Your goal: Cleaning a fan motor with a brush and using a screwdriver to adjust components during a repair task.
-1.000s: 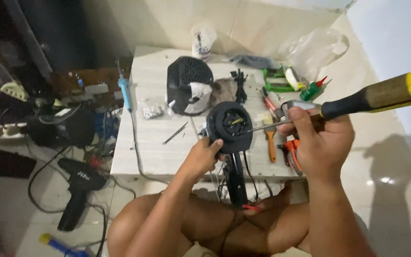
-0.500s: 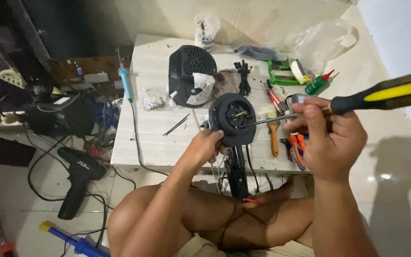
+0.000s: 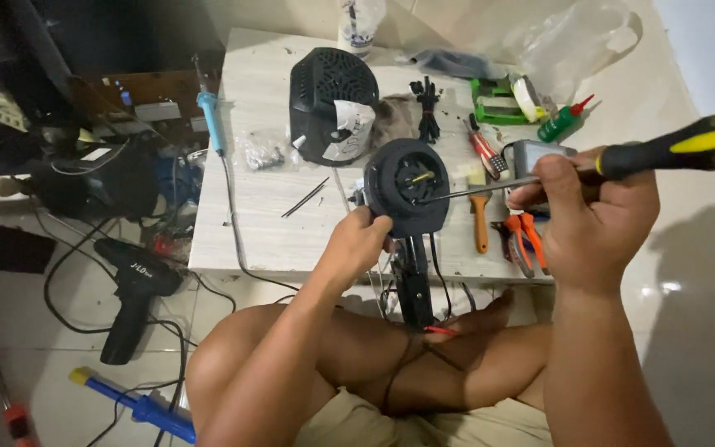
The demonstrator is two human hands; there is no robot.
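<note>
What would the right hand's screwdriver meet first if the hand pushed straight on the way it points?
Most likely the round black motor housing: the right hand aims the screwdriver leftward, its tip already at the housing's centre, which the left hand grips. Depth is unclear.

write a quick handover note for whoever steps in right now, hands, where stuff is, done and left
Left hand grips the round black motor housing by its lower edge, held above the near edge of the low white table.
Right hand holds the yellow-and-black screwdriver, its tip inside the housing's centre.
Black grille cover is already off, lying on the table behind.
Orange pliers and a small brush lie under the right hand.
Left: the work at the housing's centre; cover not yet refitted.
</note>
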